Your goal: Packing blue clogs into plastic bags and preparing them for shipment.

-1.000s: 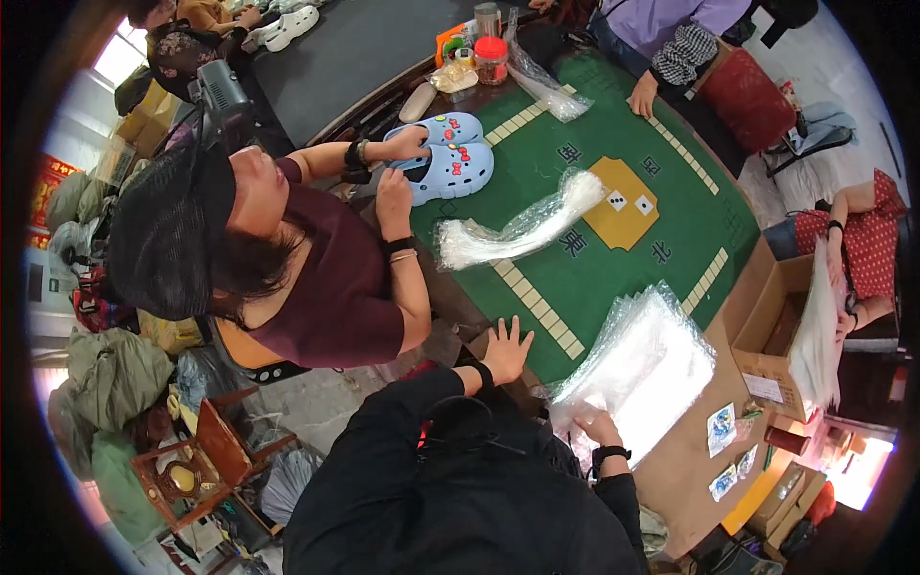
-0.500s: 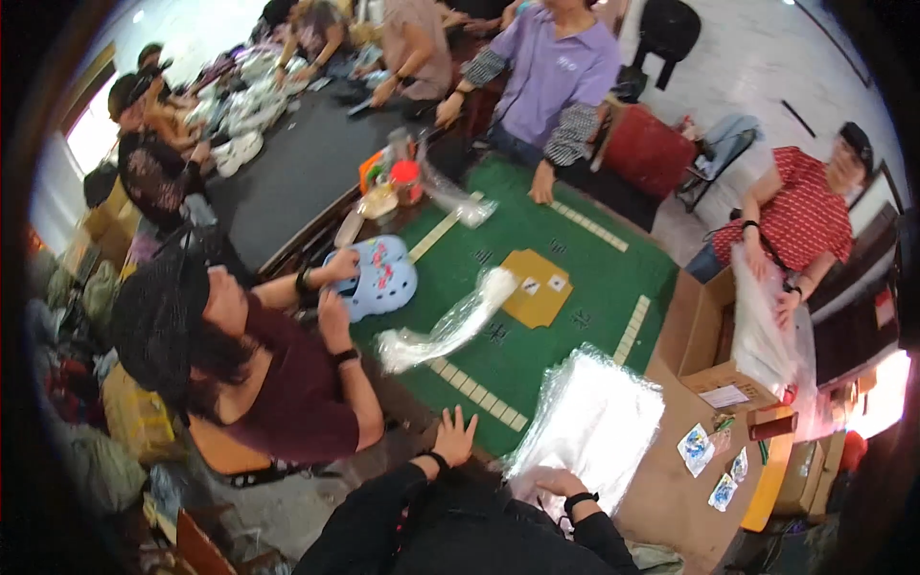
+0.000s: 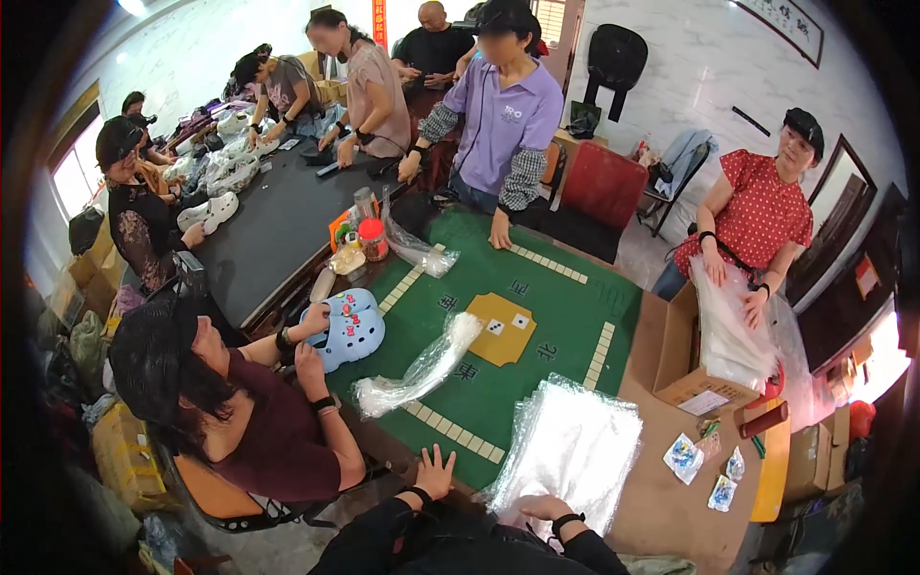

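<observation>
My left hand (image 3: 436, 471) lies on the near edge of the green mahjong mat (image 3: 537, 316), fingers spread, with nothing in it. Just beyond its fingertips is a row of pale mahjong tiles (image 3: 455, 428) printed on the mat. Resting on the near end of a stack of clear plastic bags (image 3: 575, 431) is my right hand (image 3: 542, 508), its fingers stretched out over the shiny film. Glare washes out part of the stack. A bunched clear plastic bag bundle (image 3: 422, 369) stretches across the mat's middle, near the printed dice.
At left, a person in maroon holds light-blue clogs (image 3: 355, 331). A red-lidded jar (image 3: 373, 238) stands beyond. At right, a person in red handles plastic bags over a cardboard box (image 3: 704, 383); small blue-and-white packets (image 3: 684, 458) lie nearby. A person in purple stands across the table.
The view has tilted upward, showing more of the people and the far wall. My left hand stays on the mat edge and my right hand on the bags.
</observation>
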`<action>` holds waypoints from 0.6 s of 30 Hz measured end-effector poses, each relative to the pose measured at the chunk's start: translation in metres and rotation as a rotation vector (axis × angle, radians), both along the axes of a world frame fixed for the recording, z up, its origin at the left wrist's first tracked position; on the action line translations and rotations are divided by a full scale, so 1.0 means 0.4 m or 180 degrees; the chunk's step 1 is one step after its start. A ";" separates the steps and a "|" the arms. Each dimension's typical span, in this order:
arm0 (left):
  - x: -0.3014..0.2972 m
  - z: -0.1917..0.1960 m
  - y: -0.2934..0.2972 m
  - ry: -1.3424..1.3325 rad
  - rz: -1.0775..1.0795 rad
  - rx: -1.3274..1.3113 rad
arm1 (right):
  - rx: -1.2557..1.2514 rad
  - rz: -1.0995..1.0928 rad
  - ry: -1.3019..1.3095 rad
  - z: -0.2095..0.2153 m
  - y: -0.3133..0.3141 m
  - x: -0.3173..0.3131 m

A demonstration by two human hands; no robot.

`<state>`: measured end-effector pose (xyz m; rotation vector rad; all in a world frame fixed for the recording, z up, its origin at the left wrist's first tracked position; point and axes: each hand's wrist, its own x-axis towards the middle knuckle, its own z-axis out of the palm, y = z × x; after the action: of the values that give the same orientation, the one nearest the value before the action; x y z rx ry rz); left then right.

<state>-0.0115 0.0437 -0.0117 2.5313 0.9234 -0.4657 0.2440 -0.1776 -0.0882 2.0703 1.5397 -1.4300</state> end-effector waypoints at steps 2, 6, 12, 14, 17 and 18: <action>0.038 0.022 0.002 -0.0053 -0.0125 -0.0020 | -0.0075 -0.0058 0.0114 -0.120 -0.056 0.035; 0.034 0.044 -0.005 0.0115 0.0016 -0.0112 | 0.0358 -0.0024 0.0058 -0.168 -0.060 0.037; 0.017 0.010 -0.002 0.0031 0.0020 -0.0087 | 0.0515 0.0263 0.0218 -0.116 -0.038 0.030; 0.016 0.008 -0.006 0.0004 0.0024 -0.0066 | 0.0448 0.0223 0.0233 -0.078 -0.033 0.028; 0.016 -0.006 -0.006 0.0064 0.0009 0.0041 | 0.0204 0.0193 0.0276 -0.004 -0.012 0.025; 0.016 -0.001 -0.008 0.0045 0.0023 0.0026 | 0.0183 0.0196 0.0330 0.018 -0.007 0.025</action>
<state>-0.0050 0.0404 -0.0119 2.5342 0.9413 -0.4791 0.2538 -0.1806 -0.0808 1.9900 1.6878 -1.5097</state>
